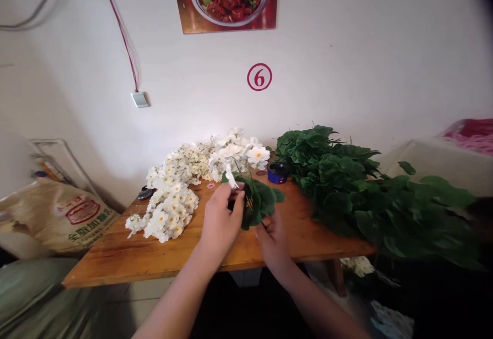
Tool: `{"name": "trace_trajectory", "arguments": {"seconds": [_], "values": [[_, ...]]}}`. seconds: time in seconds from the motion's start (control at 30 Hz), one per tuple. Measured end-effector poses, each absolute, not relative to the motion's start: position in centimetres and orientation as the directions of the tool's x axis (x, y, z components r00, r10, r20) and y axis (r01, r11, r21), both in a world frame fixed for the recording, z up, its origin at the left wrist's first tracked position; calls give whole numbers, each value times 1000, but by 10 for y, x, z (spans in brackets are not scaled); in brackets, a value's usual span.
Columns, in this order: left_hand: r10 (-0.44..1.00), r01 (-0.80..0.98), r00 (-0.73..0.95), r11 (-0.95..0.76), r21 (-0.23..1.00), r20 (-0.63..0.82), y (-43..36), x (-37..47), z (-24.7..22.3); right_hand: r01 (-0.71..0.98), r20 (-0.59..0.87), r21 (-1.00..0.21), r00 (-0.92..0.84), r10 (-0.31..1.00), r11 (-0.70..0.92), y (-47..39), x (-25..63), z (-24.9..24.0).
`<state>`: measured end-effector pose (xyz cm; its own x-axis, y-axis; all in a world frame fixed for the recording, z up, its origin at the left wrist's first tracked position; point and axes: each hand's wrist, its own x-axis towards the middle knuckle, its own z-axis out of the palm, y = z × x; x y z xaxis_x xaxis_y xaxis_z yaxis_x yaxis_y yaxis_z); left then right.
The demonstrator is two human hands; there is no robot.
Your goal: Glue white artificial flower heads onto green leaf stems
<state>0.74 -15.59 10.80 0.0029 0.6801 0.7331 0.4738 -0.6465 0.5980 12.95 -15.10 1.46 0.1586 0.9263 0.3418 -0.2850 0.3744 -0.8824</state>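
Above the wooden table, the left hand pinches a white flower between thumb and fingertips, while the right hand closes around a leafy green sprig. Both pieces look light, limp and easily crushed; the stems probably offer the safest hold.

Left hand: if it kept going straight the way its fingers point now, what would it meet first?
Probably the white flower pinched at the left hand's fingertips, then the white flower pile toward the wall. Depth is unclear from this one view.
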Motion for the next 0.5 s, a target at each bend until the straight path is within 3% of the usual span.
{"name": "trace_trajectory", "arguments": {"seconds": [0.1,0.2,0.27,0.37,0.5], "values": [[866,279,-63,-463,841,497,-139,8,98,-348,334,-860,168,927,373,-153,128,13],[888,273,-11,-439,856,460,-141,11,88,-401,306,-849,161,938,345,-153,125,13],[837,435,48,-508,743,545,-146,13,85,-437,278,-847,123,953,304,-154,122,13],[711,680,91,-556,478,698,-150,17,81,-504,229,-831,74,970,235,-156,118,14],[562,793,126,-553,258,817,-143,22,69,-575,112,-811,36,993,112,-157,113,11]]}}
